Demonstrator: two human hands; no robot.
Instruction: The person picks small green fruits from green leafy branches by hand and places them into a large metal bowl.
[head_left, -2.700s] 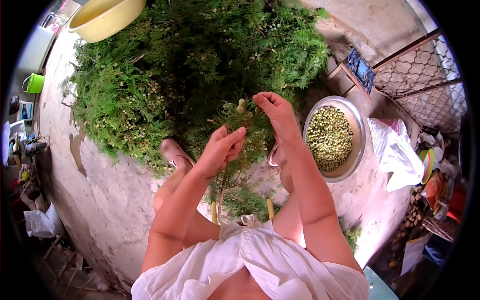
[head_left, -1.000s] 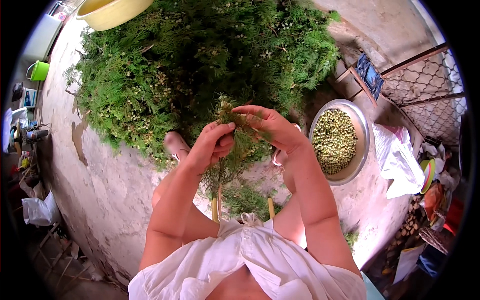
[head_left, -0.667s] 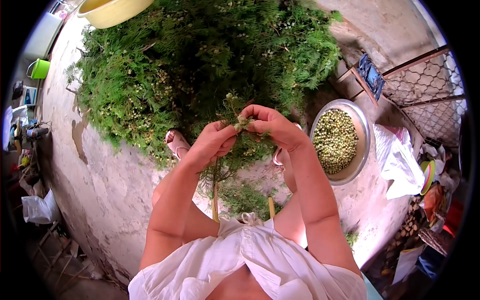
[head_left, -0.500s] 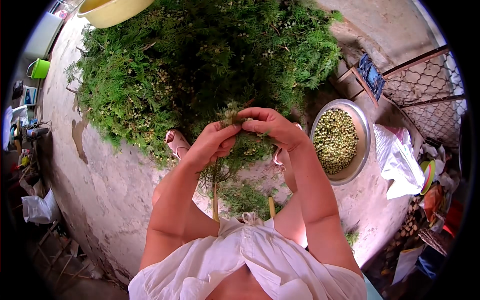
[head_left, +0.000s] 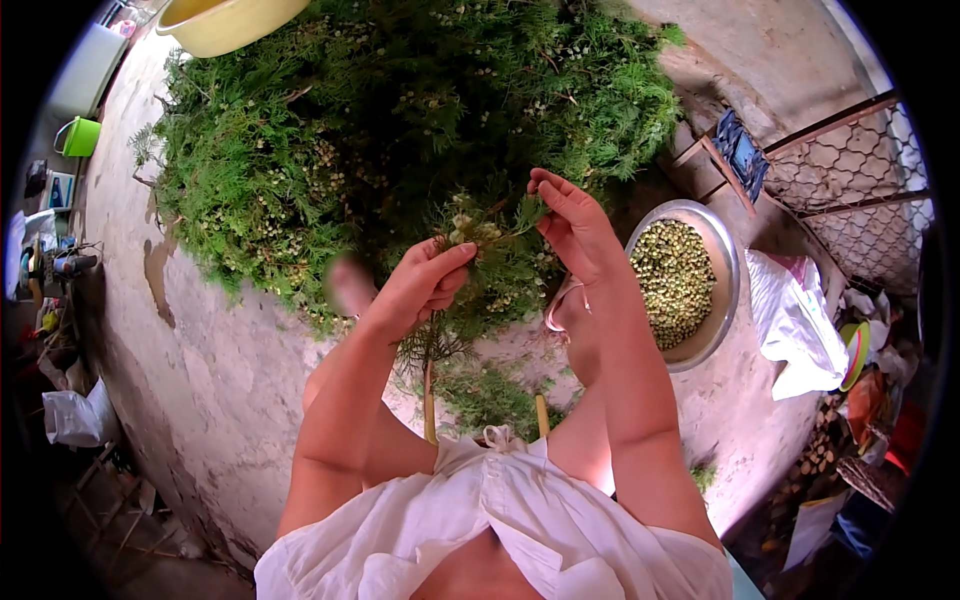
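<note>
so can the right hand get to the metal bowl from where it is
Probably yes: the right hand is at the tip of the sprig, and the open metal bowl sits to its right with nothing seen between them.

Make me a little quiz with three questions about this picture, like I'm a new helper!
1. Pick one. What is in the metal bowl?
A) water
B) small round greenish pieces
C) white cloth

2. True or false? The bright green bucket is on the left side of the picture.

3. Look closely. Which of the person's two hands is nearer to the metal bowl?

Key:
1. B. Lots of small round greenish pieces lie in the bowl.
2. True. It is near the picture's left edge.
3. The right hand. The left hand is farther away, closed around a leafy sprig.
</note>
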